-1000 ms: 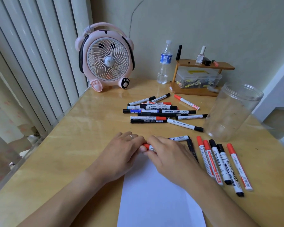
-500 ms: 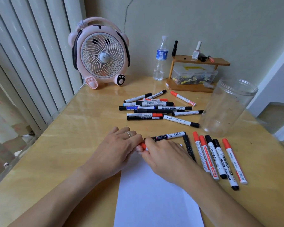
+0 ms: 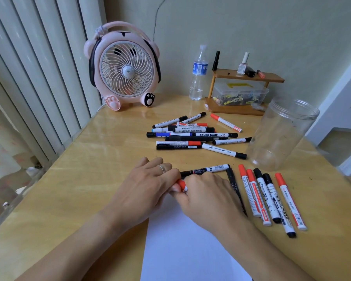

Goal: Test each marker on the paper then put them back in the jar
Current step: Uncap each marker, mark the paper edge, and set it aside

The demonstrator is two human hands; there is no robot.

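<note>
Barely moved since before: red marker (image 3: pixel 181 184) pinched between left hand (image 3: pixel 148 191) and right hand (image 3: pixel 206 196), above paper (image 3: pixel 182 246) on worktop (image 3: pixel 89 179).

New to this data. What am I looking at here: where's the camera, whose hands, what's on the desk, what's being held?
No robot here: a person works with bare hands, and the one camera sits on their head, looking forward and down. The left hand and right hand meet over the top edge of a white sheet of paper, both gripping a red-capped marker, the left on the cap end. On the wooden table lie a loose pile of markers, a row of markers to the right of the hands, and an empty clear jar. Behind stand a pink fan, a water bottle and a small wooden shelf.
</note>
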